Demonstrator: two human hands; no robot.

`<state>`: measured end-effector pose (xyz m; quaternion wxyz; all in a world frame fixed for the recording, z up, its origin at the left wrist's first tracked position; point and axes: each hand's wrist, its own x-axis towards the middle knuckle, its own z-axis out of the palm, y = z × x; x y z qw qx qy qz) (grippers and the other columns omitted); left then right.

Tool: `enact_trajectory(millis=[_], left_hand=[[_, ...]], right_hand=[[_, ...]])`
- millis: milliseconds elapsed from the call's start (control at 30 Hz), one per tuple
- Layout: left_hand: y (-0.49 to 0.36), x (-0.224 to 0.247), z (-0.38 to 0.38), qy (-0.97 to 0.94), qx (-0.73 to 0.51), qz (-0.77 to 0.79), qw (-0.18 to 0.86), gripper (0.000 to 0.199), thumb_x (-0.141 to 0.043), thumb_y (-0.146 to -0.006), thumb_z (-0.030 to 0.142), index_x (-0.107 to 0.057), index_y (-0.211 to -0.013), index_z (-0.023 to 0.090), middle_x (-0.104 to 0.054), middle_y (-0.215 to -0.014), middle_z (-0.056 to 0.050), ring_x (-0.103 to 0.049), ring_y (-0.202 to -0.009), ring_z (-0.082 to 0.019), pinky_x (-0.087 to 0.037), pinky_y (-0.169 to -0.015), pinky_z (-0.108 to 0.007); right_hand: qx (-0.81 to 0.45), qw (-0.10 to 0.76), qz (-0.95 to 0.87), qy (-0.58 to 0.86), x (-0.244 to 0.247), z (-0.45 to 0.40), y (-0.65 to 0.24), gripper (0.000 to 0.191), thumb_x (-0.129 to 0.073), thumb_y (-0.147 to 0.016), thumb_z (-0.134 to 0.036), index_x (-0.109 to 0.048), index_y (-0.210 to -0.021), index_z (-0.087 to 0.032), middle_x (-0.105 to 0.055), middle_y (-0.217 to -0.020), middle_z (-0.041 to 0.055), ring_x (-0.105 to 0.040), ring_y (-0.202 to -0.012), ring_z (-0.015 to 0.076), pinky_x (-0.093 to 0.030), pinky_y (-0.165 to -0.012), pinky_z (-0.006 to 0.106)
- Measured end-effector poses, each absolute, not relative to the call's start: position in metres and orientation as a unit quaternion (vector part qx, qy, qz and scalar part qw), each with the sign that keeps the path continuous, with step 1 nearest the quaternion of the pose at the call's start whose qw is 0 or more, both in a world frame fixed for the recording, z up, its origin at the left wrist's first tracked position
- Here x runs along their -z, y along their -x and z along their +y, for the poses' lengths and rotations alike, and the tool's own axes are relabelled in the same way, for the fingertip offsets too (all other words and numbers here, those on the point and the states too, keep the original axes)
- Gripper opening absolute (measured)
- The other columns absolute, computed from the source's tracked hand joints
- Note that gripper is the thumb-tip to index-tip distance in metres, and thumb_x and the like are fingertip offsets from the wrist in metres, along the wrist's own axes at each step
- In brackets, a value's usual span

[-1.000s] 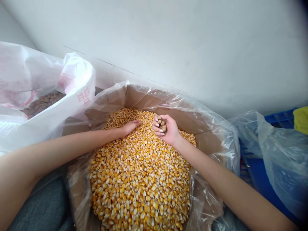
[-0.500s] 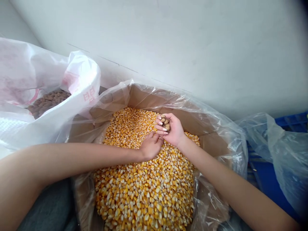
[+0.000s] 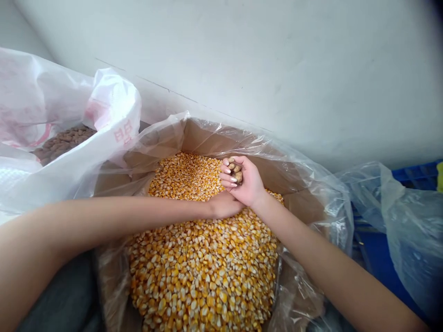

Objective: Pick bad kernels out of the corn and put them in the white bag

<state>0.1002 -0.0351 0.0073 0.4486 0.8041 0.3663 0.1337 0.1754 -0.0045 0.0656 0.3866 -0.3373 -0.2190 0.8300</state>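
Observation:
Yellow and white corn kernels (image 3: 204, 272) fill a cardboard box (image 3: 204, 136) lined with clear plastic. Over the far part of the corn, my right hand (image 3: 247, 182) is turned palm up, its fingers curled round several brown lumps (image 3: 236, 171) that look like nuts in shells. My left hand (image 3: 225, 204) lies low on the kernels, just below and partly behind my right hand. Its fingertips are hidden there, so whether it holds anything does not show.
A white woven sack (image 3: 117, 108) at the left holds brown pieces (image 3: 64, 140). Right of the box stand blue crates (image 3: 377, 253) partly covered by clear plastic (image 3: 408, 221). A pale wall (image 3: 277, 69) rises behind the box.
My left hand has moved to the right, and its fingers have gone out of sight beneath my right hand. My right hand still holds the brown lumps. The view has shifted slightly.

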Motion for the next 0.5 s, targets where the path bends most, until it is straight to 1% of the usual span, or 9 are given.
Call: enact_trajectory(millis=[33, 67, 133, 167, 200, 267, 367, 433, 500], left_hand=[[-0.087, -0.002, -0.022, -0.822, -0.135, 0.371, 0.409, 0.039, -0.026, -0.080, 0.032, -0.050, -0.105, 0.016, -0.054, -0.106, -0.008, -0.051, -0.091, -0.019, -0.041, -0.078, -0.030], [-0.072, 0.005, -0.007, -0.848, -0.136, 0.371, 0.353, 0.041, -0.025, -0.080, 0.035, -0.049, -0.108, 0.017, -0.052, -0.110, -0.008, -0.049, -0.095, -0.020, -0.038, -0.082, -0.032], [-0.037, 0.021, 0.022, -0.904, -0.105, 0.346, 0.228, 0.044, -0.032, -0.078, 0.041, -0.046, -0.113, 0.018, -0.043, -0.121, -0.008, -0.036, -0.110, -0.024, -0.024, -0.094, -0.037], [-0.021, 0.030, 0.035, -0.918, -0.081, 0.345, 0.179, 0.047, -0.033, -0.078, 0.041, -0.042, -0.117, 0.017, -0.038, -0.126, -0.009, -0.028, -0.116, -0.025, -0.018, -0.097, -0.039], [-0.006, 0.040, 0.046, -0.919, -0.053, 0.362, 0.146, 0.048, -0.031, -0.079, 0.040, -0.040, -0.119, 0.015, -0.034, -0.128, -0.010, -0.024, -0.118, -0.026, -0.014, -0.098, -0.040], [0.011, 0.057, 0.059, -0.912, 0.008, 0.391, 0.122, 0.053, -0.029, -0.079, 0.040, -0.032, -0.124, 0.012, -0.029, -0.131, -0.012, -0.021, -0.120, -0.027, -0.012, -0.098, -0.040], [0.012, 0.072, 0.055, -0.890, 0.047, 0.437, 0.121, 0.061, -0.028, -0.079, 0.044, -0.023, -0.129, 0.009, -0.020, -0.135, -0.015, -0.012, -0.122, -0.029, -0.010, -0.098, -0.041], [0.002, 0.072, 0.043, -0.874, 0.073, 0.460, 0.137, 0.061, -0.026, -0.079, 0.043, -0.020, -0.129, 0.009, -0.016, -0.136, -0.015, -0.009, -0.123, -0.029, -0.010, -0.097, -0.042], [-0.009, 0.066, 0.032, -0.853, 0.107, 0.480, 0.177, 0.060, -0.025, -0.079, 0.042, -0.019, -0.130, 0.012, -0.015, -0.136, -0.014, -0.010, -0.123, -0.030, -0.011, -0.097, -0.043]], right_hand=[[-0.827, 0.399, -0.218, 0.331, -0.066, -0.005, -0.178, 0.008, -0.038, -0.068, -0.024, -0.039, -0.064, -0.016, -0.035, -0.050, -0.0049, -0.025, -0.036, 0.0030, -0.020, -0.032, 0.013], [-0.825, 0.408, -0.217, 0.326, -0.065, -0.005, -0.181, 0.008, -0.038, -0.068, -0.024, -0.039, -0.064, -0.016, -0.035, -0.050, -0.0050, -0.025, -0.036, 0.0030, -0.020, -0.032, 0.013], [-0.825, 0.413, -0.210, 0.323, -0.063, -0.006, -0.184, 0.008, -0.038, -0.068, -0.024, -0.039, -0.064, -0.016, -0.035, -0.050, -0.0051, -0.025, -0.036, 0.0030, -0.020, -0.032, 0.013], [-0.828, 0.409, -0.204, 0.325, -0.061, -0.007, -0.185, 0.008, -0.038, -0.068, -0.024, -0.039, -0.064, -0.016, -0.035, -0.050, -0.0051, -0.025, -0.036, 0.0031, -0.020, -0.032, 0.014], [-0.830, 0.404, -0.199, 0.328, -0.058, -0.007, -0.185, 0.009, -0.038, -0.068, -0.024, -0.039, -0.064, -0.016, -0.035, -0.050, -0.0051, -0.026, -0.036, 0.0031, -0.020, -0.032, 0.014], [-0.834, 0.394, -0.194, 0.334, -0.054, -0.009, -0.183, 0.009, -0.037, -0.068, -0.025, -0.039, -0.064, -0.016, -0.036, -0.051, -0.0052, -0.027, -0.036, 0.0032, -0.019, -0.032, 0.014], [-0.837, 0.382, -0.195, 0.340, -0.050, -0.012, -0.180, 0.010, -0.038, -0.068, -0.026, -0.040, -0.064, -0.017, -0.036, -0.051, -0.0052, -0.028, -0.036, 0.0033, -0.019, -0.032, 0.014], [-0.839, 0.377, -0.195, 0.340, -0.050, -0.014, -0.179, 0.010, -0.039, -0.068, -0.026, -0.040, -0.065, -0.017, -0.037, -0.051, -0.0053, -0.028, -0.036, 0.0033, -0.020, -0.033, 0.014], [-0.840, 0.377, -0.193, 0.339, -0.052, -0.015, -0.178, 0.009, -0.039, -0.068, -0.025, -0.040, -0.065, -0.017, -0.037, -0.051, -0.0053, -0.028, -0.037, 0.0033, -0.020, -0.033, 0.014]])
